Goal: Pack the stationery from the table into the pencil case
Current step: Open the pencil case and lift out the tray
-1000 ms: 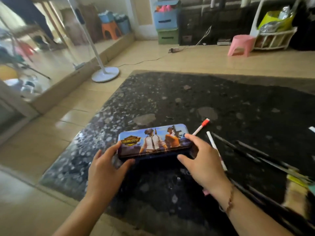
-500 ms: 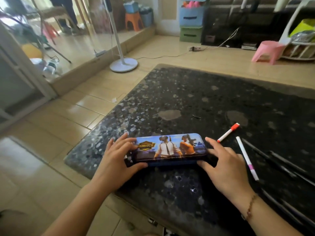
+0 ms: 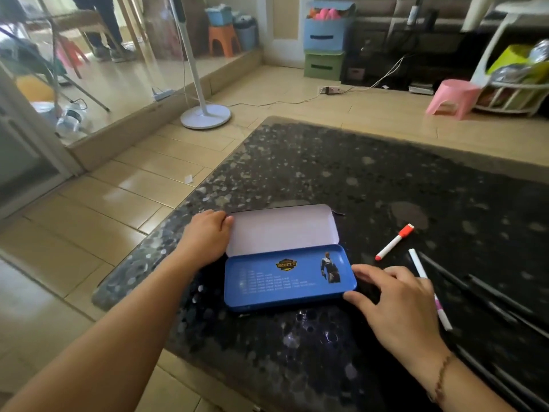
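Observation:
The blue tin pencil case (image 3: 285, 278) lies open near the front of the dark speckled table (image 3: 371, 173), its pale lid (image 3: 282, 230) folded back flat and its tray holding nothing. My left hand (image 3: 205, 236) grips the lid's left edge. My right hand (image 3: 398, 304) rests at the tray's right end, fingers spread and touching its rim. A white marker with a red cap (image 3: 395, 241) lies to the right of the case. A white pen with a pink band (image 3: 429, 288) and several black pencils (image 3: 490, 295) lie further right.
The table's left edge and front corner are close to my arms, with tiled floor beyond. A white fan stand (image 3: 205, 114) is on the floor at the back left, a pink stool (image 3: 451, 98) and a white rack (image 3: 517, 93) at the back right.
The case was shut with its printed lid on top; the lid has swung back and lies open. My left hand moved up to the lid's edge.

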A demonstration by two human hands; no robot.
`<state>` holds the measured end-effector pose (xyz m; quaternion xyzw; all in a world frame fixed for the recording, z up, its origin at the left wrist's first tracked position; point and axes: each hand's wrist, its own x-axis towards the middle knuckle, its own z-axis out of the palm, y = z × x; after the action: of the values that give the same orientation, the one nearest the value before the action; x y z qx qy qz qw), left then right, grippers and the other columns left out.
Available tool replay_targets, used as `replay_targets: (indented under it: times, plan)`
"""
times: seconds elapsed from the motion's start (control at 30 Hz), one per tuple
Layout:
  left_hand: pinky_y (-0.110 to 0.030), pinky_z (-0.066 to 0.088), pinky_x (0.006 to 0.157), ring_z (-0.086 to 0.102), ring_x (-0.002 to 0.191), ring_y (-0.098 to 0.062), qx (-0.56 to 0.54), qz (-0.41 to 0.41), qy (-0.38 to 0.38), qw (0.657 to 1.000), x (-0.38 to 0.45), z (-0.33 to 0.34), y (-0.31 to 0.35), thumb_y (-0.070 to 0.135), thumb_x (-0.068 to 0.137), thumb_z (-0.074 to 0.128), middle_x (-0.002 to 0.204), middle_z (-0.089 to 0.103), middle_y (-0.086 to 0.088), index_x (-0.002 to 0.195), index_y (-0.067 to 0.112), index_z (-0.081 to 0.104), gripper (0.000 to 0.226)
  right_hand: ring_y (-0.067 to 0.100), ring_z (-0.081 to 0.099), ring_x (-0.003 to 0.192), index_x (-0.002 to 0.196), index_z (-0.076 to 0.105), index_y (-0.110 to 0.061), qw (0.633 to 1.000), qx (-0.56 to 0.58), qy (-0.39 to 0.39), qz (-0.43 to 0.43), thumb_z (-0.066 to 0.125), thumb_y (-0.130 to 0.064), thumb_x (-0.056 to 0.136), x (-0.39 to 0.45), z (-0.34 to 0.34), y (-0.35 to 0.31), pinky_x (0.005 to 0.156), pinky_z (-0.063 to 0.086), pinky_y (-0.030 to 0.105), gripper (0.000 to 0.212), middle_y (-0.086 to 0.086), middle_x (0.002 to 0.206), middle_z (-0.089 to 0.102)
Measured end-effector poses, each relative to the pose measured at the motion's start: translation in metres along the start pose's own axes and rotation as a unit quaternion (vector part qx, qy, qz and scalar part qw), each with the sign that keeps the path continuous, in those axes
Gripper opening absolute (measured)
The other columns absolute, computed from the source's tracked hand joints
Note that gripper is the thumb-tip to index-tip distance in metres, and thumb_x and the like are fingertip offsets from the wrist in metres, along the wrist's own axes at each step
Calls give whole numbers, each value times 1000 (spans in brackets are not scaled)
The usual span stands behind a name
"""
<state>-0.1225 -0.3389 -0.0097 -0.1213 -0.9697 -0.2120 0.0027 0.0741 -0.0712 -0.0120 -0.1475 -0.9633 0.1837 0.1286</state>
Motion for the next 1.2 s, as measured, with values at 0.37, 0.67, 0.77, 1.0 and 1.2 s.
replay_targets:
  times: [0.37, 0.67, 0.77, 1.0, 1.2]
  plan:
    - [-34, 51, 54, 53, 49, -14, 5, 5, -123, 992, -60, -28, -18, 54, 85, 53, 58, 61, 0, 63, 17, 62, 44, 12, 45, 75, 62, 58, -37, 998, -51, -42, 12, 56, -67, 74, 43, -15, -5, 75, 37, 35, 32, -19, 63, 51]
    - [-27, 40, 51, 39, 46, -10, -26, -3, -179, 983, -64, -26, 0, 30, 81, 62, 52, 47, -2, 56, 5, 55, 36, 13, 50, 71, 65, 58, -30, 990, -105, -77, 50, 61, -43, 84, 47, -11, -26, 74, 29, 34, 23, -15, 65, 56]
    - [-27, 37, 47, 39, 45, -14, 3, -17, -139, 990, -63, -22, 4, 30, 74, 63, 46, 44, 1, 47, 13, 49, 35, 12, 51, 66, 67, 61, -29, 990, -92, -82, 62, 62, -40, 85, 48, -10, -27, 78, 34, 34, 20, -12, 65, 58]
    - [-30, 42, 45, 44, 45, -18, 17, -59, -59, 996, -40, -20, 17, 26, 72, 65, 48, 48, -5, 50, 7, 54, 31, 19, 55, 71, 72, 67, -23, 990, -111, -60, 68, 59, -35, 86, 67, -5, -37, 70, 36, 32, 20, -3, 72, 64]
    - [-25, 34, 45, 41, 47, -19, 146, -45, -43, 987, -24, -17, 30, 25, 80, 57, 55, 44, 0, 56, 13, 44, 30, 18, 56, 72, 72, 64, -22, 985, -156, -39, 68, 58, -37, 85, 88, 8, -36, 69, 41, 34, 21, -2, 70, 61]
